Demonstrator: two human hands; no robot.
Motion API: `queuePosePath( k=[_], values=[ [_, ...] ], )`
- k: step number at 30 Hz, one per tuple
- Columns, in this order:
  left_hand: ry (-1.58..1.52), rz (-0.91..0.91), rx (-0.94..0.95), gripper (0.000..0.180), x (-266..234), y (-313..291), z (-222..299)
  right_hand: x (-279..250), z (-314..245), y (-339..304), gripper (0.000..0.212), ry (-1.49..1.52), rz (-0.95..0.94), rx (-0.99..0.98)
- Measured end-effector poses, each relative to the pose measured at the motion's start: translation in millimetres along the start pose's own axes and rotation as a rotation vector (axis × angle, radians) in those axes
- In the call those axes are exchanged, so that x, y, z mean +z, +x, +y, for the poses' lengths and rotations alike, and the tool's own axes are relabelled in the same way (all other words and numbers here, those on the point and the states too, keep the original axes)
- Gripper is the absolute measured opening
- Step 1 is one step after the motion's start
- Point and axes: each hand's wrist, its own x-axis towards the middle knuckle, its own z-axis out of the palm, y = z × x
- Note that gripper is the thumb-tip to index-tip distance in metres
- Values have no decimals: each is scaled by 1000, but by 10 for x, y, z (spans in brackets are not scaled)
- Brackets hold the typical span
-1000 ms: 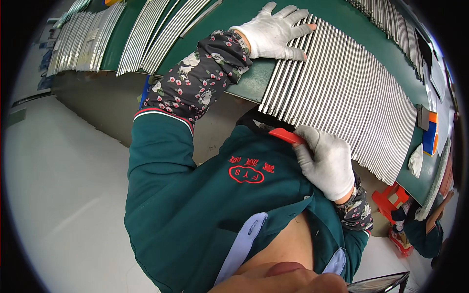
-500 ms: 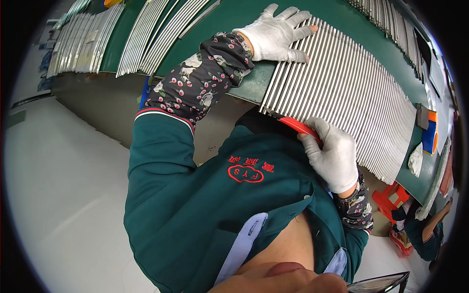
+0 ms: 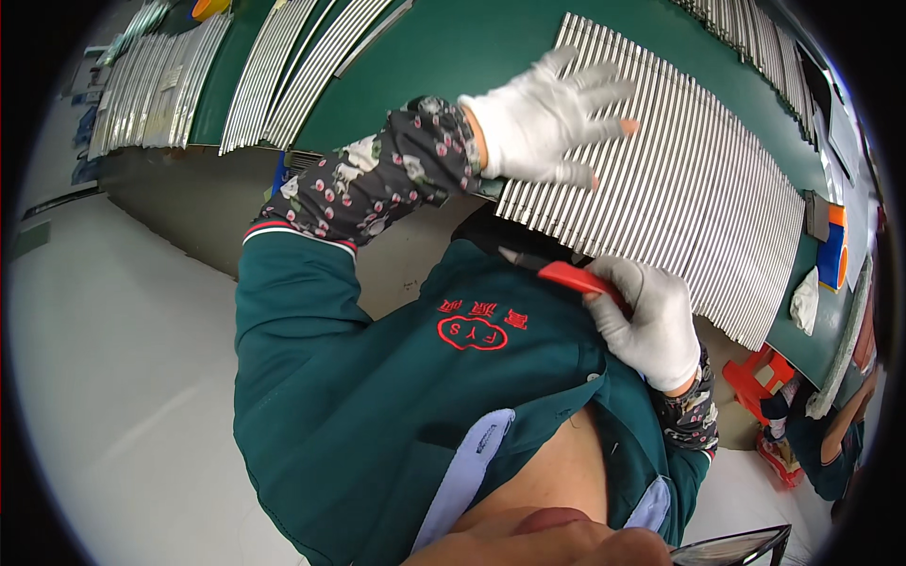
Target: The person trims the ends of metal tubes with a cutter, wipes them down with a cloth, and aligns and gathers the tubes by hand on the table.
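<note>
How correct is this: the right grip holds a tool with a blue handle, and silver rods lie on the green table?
The handle is not blue but red in the head view; the right grip holds the tool, and silver rods lie on the green table.

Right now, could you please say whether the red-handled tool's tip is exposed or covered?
Exposed: its pale tip projects past the dark section, away from the right hand.

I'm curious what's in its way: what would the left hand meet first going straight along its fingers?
The left hand would likely meet the silver rods first; whether it already touches them is unclear.
</note>
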Motion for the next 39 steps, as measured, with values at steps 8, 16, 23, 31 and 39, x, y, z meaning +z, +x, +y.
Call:
queuePosePath(
  k=[8,16,23,31,39],
  values=[
    [-94,282,158,78,-67,-16,-288,41,93,-188,23,44,-64,49],
    [-1,40,167,78,151,-106,-351,318,210,-77,49,365,-204,144],
    [-40,94,163,75,143,-149,-400,374,205,10,54,315,-168,113],
    [-15,92,167,77,156,-162,-407,387,196,20,54,279,-156,94],
    [-17,62,186,80,29,-40,-284,395,192,32,54,262,-161,94]
  ],
)
